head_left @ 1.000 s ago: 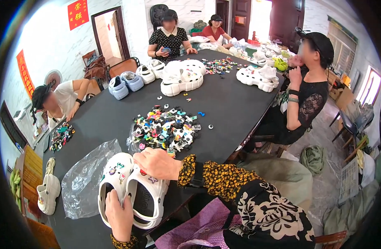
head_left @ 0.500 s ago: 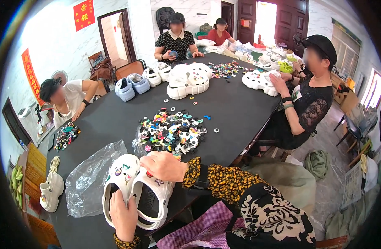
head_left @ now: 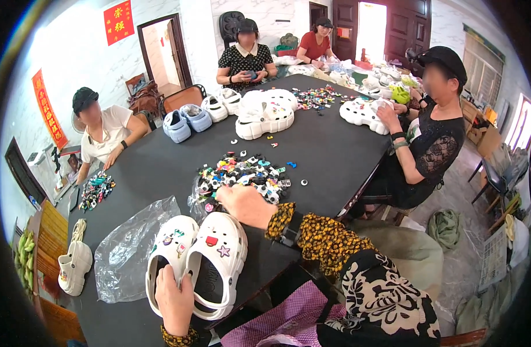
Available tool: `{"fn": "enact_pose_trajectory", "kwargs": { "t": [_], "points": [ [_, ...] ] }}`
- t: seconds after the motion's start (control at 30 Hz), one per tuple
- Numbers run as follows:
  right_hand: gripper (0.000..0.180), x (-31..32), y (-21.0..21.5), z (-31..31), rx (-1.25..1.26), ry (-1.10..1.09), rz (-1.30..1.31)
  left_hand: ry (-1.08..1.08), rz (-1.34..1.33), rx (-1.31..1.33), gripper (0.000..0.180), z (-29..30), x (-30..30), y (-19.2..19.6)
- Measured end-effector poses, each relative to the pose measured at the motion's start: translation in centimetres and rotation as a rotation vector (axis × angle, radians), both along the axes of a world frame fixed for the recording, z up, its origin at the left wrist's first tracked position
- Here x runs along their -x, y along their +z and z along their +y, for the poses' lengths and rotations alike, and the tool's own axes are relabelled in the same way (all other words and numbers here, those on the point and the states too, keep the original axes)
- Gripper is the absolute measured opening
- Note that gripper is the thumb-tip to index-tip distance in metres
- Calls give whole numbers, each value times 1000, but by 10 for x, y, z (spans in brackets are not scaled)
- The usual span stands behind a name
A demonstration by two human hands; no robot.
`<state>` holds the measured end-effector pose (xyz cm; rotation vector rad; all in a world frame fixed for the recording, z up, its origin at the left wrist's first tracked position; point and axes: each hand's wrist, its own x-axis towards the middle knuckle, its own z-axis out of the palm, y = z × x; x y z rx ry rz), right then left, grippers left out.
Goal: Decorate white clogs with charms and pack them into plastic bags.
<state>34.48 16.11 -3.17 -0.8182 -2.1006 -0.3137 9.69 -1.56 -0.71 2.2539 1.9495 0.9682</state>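
A pair of white clogs [head_left: 219, 277] stands side by side at the near edge of the dark table. The left clog [head_left: 172, 234] carries several small colourful charms; on the right one are a red charm [head_left: 211, 240] and a pink star charm [head_left: 224, 251]. My left hand [head_left: 175, 298] grips the left clog at its open heel end, thumb against the inner side. Beyond the toes, my right hand [head_left: 247, 205] is at the near side of a mixed pile of shoe charms [head_left: 242, 170]. Its fingers are curled, and the fingertips are hidden.
A crumpled clear plastic bag [head_left: 135, 254] lies left of the clogs, with another white clog [head_left: 74, 266] past it. Farther back are white clogs [head_left: 265, 124], blue clogs [head_left: 185, 120] and more charms [head_left: 98, 189]. Co-workers sit around the table; one at right handles a white clog [head_left: 362, 115].
My right hand has moved from the right clog's toe to the charm pile, uncovering the red charm. My left hand stays on the left clog. The co-worker at left has straightened up.
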Motion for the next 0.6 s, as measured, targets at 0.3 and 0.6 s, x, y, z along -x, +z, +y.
{"fn": "enact_pose_trajectory", "kwargs": {
  "t": [0.3, 0.6],
  "points": [
    [17, 6, 29, -13, 390, 138, 94, -3, -9, -80, 21, 0, 3, -3],
    [17, 49, 15, -69, 69, 303, 63, 2, -16, -52, 20, 0, 0, 1]
  ]
}}
